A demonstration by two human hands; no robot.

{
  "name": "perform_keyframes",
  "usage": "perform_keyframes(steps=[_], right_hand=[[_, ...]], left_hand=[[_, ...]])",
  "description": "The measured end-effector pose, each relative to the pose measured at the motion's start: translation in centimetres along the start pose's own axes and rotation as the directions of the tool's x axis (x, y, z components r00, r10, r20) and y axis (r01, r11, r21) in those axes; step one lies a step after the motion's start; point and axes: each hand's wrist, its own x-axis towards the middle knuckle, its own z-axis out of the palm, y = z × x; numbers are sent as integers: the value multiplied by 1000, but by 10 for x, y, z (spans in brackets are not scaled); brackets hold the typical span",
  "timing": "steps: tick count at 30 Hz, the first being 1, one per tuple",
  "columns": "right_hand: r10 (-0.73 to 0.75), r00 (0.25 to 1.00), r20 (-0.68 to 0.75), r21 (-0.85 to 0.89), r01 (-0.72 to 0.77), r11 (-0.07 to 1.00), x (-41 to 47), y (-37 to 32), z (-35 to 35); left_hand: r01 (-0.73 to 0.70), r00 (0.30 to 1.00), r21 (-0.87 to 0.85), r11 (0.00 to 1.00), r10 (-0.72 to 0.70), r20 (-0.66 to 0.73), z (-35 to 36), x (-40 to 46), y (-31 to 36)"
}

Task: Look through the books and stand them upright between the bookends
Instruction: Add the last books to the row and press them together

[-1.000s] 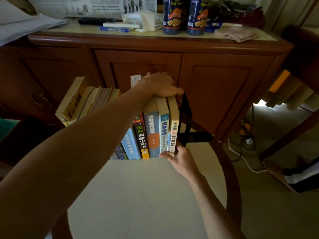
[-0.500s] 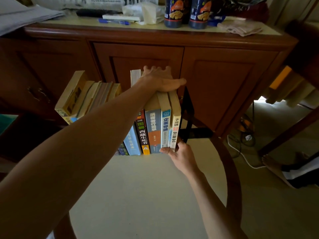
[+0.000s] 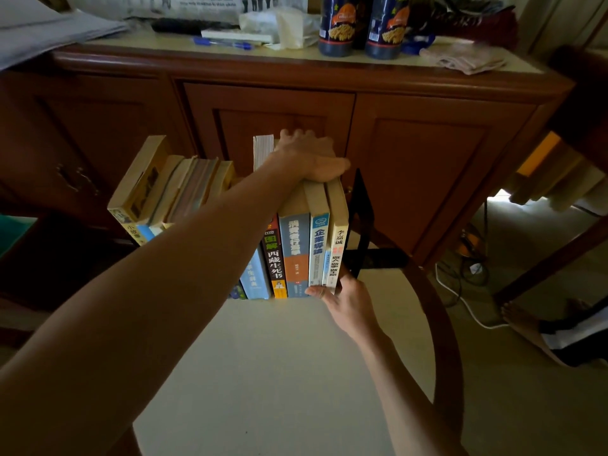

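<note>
Row of books stands on a round cream-topped table (image 3: pixel 279 373) with a dark wooden rim, spines facing the camera. Left hand (image 3: pixel 309 158) lies palm-down across the top edges of the right-hand books, fingers fairly straight and draped over the far side, pressing rather than gripping. Right hand (image 3: pixel 348 302) is at the foot of the row; thumb against the bottom of the spines, fingers curled behind the outermost book, pinching its lower corner.

That outermost book is a cream-spined paperback (image 3: pixel 339 238), upright, just beside a black metal bookend (image 3: pixel 360 222) to its right; whether they touch cannot be told. Next to the left: a white-and-blue-spined book (image 3: pixel 318 245), a blue-and-orange-spined book (image 3: pixel 295 248), a black-spined book with white characters (image 3: pixel 273 258), and a pale blue book (image 3: pixel 255 278) partly hidden by the left forearm. A taller white-paged book (image 3: pixel 263 151) rises behind the left wrist. Further left, a cluster of yellowed paperbacks (image 3: pixel 171 189) leans leftward, tilted well off vertical.

Behind the table stands a reddish-brown wooden cabinet (image 3: pixel 411 153); on top, two dark cylindrical snack cans (image 3: pixel 358 26), a blue pen (image 3: pixel 223 43) and folded newspapers (image 3: pixel 49 31).
</note>
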Motion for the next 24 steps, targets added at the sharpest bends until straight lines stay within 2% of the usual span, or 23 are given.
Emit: perform_keyframes(steps=[8, 24], right_hand=[[22, 996, 90, 69, -29, 997, 4, 2, -7], [45, 995, 86, 54, -50, 997, 6, 4, -8]], left_hand=[[-24, 1000, 57, 998, 24, 12, 0, 0, 0], [-81, 996, -10, 997, 81, -21, -1, -5, -2]])
